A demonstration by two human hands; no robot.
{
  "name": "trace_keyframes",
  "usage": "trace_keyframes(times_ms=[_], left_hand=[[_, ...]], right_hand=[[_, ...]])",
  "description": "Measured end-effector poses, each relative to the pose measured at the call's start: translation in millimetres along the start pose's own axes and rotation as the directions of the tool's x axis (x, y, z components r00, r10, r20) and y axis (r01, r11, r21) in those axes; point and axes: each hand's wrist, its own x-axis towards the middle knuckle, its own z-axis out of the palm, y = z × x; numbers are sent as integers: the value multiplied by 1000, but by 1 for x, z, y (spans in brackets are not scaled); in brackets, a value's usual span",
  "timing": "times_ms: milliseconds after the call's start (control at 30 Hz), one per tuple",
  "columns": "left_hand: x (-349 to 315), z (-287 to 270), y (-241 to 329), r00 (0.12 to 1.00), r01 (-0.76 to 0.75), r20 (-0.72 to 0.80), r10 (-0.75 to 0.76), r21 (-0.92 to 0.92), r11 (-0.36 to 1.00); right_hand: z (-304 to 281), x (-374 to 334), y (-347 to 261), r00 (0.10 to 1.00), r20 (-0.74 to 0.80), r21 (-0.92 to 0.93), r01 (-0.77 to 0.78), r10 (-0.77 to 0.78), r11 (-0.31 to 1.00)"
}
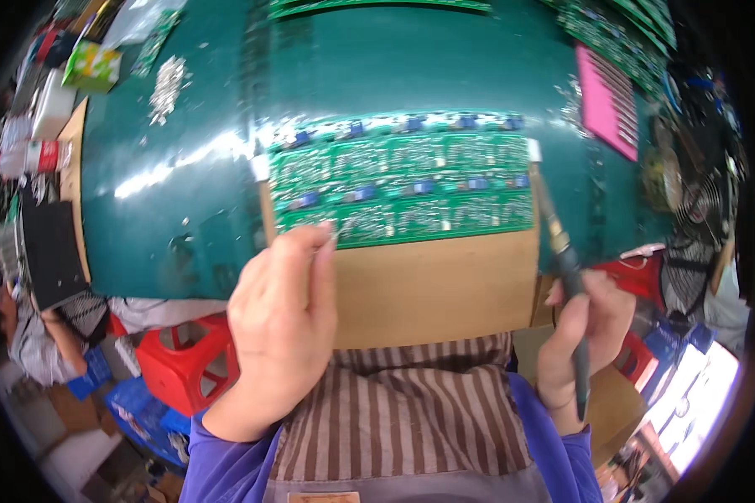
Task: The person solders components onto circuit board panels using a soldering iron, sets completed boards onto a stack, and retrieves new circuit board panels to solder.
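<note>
A green circuit board panel (415, 201) with rows of blue parts and many pins lies on a brown board (436, 289) in front of me. My left hand (281, 314) is closed in a pinch at the panel's near left corner. What its fingertips hold is too small and blurred to make out. In my right hand (591, 323) is a soldering iron (565, 256), gripped by its dark handle. Its metal end points up and away, beside the panel's right edge. White pieces (535, 151) sit at the right edge of the brown board.
Small metal parts (168, 88) lie heaped on the green table mat (184, 226) at the far left. A pink comb-like rack (606, 105) and more circuit boards (612, 46) are at the far right. Red stools (184, 360) stand below, and another person (46, 344) sits at left.
</note>
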Motion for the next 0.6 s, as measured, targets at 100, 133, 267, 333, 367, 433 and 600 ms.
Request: trace_keyframes(times_ms=[100,133,267,333,367,433,600], left_hand=[[-7,-3,-6,1000,-1,1,0,36,999],[-9,-2,-8,1000,-23,11,22,53,998],[-13,-3,-16,998,-41,51,38,45,998],[-13,-4,-16,998,-47,44,45,46,998],[-13,-4,-16,997,-61,38,60,51,997],[-13,-3,-15,998,-55,44,53,50,997],[-13,6,-20,990,-125,-52,130,97,987]], right_hand=[[27,6,-16,943,212,103,241,-258,965],[34,8,-20,926,258,144,246,-277,958],[47,7,-30,887,377,134,232,-266,963],[52,7,-35,877,398,135,234,-269,963],[53,7,-36,869,415,126,237,-269,963],[54,6,-37,859,435,116,243,-270,963],[57,5,-36,857,446,115,231,-258,966]])
